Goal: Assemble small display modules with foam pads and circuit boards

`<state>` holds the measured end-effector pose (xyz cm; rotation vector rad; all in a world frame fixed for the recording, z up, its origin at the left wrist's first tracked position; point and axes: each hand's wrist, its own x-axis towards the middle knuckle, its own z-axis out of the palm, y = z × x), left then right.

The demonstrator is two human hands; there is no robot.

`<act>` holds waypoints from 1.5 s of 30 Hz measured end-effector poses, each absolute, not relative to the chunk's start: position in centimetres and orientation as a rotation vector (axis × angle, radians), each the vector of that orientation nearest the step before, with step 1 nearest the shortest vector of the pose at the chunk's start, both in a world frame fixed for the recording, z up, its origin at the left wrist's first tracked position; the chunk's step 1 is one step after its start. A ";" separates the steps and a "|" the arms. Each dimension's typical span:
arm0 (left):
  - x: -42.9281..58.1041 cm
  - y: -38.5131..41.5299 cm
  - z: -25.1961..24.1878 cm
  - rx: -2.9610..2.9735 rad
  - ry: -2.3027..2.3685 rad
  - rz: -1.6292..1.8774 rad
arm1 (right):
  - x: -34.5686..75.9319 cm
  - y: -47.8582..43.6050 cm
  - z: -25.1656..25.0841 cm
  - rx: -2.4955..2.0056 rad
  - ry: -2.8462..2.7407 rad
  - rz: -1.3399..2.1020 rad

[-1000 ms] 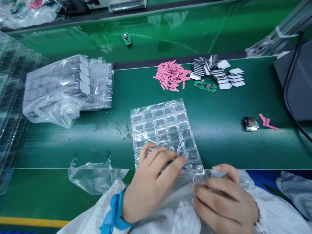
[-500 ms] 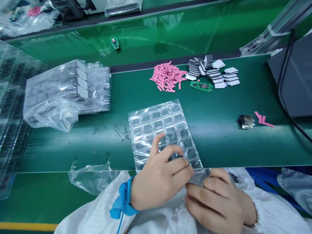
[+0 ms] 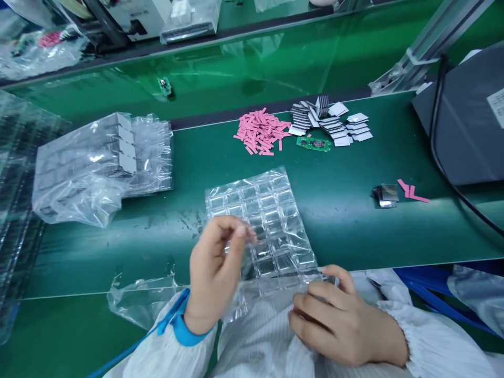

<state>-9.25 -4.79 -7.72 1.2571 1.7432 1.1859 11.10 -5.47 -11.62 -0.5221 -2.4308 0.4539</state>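
The left fingers [image 3: 220, 224] are blurred at their tips, so whether they pinch something cannot be told. They hide part of the clear tray [image 3: 271, 210] beneath them. Its near right corner is partly covered by the right fingers [image 3: 315, 310]. Far right of these, the grey box [image 3: 464, 126] is cut off, its label [image 3: 497, 107] unreadable.

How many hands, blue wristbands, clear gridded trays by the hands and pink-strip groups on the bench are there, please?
Hands (left hand, right hand): 2
Blue wristband: 1
Clear gridded tray: 1
Pink-strip groups (pink heap, small pink cluster): 2
Total: 6
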 end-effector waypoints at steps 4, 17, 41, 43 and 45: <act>-10.6 -4.9 -7.6 0.759 1.680 1.590 | 10.8 -5.5 -12.0 -0.517 -2.476 0.479; -18.7 -8.2 -7.3 0.093 1.644 1.974 | 9.5 -4.8 -11.8 -0.635 -2.268 0.581; -23.2 -6.6 -1.0 0.885 2.210 0.779 | 11.8 -0.1 -14.8 -1.309 -1.595 1.619; -23.6 -6.0 0.9 0.937 2.281 0.841 | 9.9 0.6 -15.1 -1.239 -1.630 1.586; -24.1 -5.8 2.5 0.980 2.356 0.876 | 8.0 1.0 -15.4 -1.163 -1.673 1.555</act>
